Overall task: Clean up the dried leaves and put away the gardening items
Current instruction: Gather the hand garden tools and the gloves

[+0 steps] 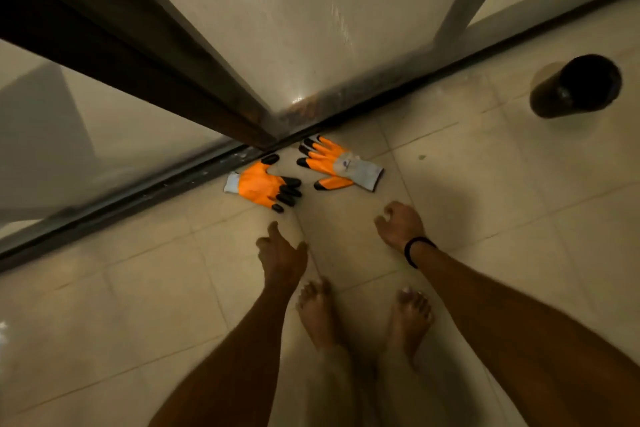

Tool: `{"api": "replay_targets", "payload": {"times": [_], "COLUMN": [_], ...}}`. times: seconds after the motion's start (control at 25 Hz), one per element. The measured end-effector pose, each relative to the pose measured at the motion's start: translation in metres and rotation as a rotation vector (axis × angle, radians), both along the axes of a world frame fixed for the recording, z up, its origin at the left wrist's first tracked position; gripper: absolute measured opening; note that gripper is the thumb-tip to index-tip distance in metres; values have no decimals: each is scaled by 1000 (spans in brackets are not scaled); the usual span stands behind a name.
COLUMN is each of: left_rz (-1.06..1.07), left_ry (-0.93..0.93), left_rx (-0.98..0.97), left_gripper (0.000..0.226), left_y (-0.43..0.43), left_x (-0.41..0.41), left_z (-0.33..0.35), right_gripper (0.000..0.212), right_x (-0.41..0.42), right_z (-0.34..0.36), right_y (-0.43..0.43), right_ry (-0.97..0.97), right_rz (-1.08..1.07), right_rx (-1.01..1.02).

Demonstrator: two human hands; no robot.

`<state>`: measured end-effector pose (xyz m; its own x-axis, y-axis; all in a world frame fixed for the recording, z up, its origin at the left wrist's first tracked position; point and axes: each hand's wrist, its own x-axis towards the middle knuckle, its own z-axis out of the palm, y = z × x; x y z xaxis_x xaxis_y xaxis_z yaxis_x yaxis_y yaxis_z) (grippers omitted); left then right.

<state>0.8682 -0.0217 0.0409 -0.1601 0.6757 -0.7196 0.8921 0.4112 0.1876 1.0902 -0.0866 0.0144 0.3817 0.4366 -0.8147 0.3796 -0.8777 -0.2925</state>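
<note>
2 gloves [260,186] beside door track [138,197]; dark pot [576,87] well apart.

Home: tiled floor [485,201], sliding glass door [294,28]

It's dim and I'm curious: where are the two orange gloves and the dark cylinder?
Glove with logo [329,161], head view, orange middle.
Other glove [258,185], head view, orange middle.
Dark cylinder [554,97], head view, its side.
</note>
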Motion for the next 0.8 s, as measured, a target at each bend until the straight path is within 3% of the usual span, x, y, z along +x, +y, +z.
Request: {"api": "replay_targets", "payload": {"times": [0.2, 0.32, 0.4, 0.48, 0.56, 0.72, 0.8], "left_rz": [-127, -209, -232, -228, -245, -34, 107], "left_ry": [61, 82, 67, 31, -41, -187, -211], "left_rx": [122, 173, 233, 256, 296, 353, 335], "left_gripper": [102, 89, 70, 56, 55, 53, 50], "left_y": [58, 79, 82, 79, 66, 11, -22], "left_x": [4, 8, 9, 5, 2, 1, -1], "left_z": [-130, -165, -172, -168, -156, -84, -27], "right_gripper": [76, 84, 69, 44, 37, 71, 67], "right_x": [4, -5, -10, -14, -20, -22, -32], "right_z": [-120, -145, -152, -150, -135, -124, -65], "right_y": [50, 74, 76, 72, 59, 5, -13], "right_ry": [-240, -327, -389, -363, -302, -155, -135], "right_rz": [7, 143, 207, 231, 202, 253, 250], "right_rx": [291, 326, 255, 192, 166, 223, 184]}}
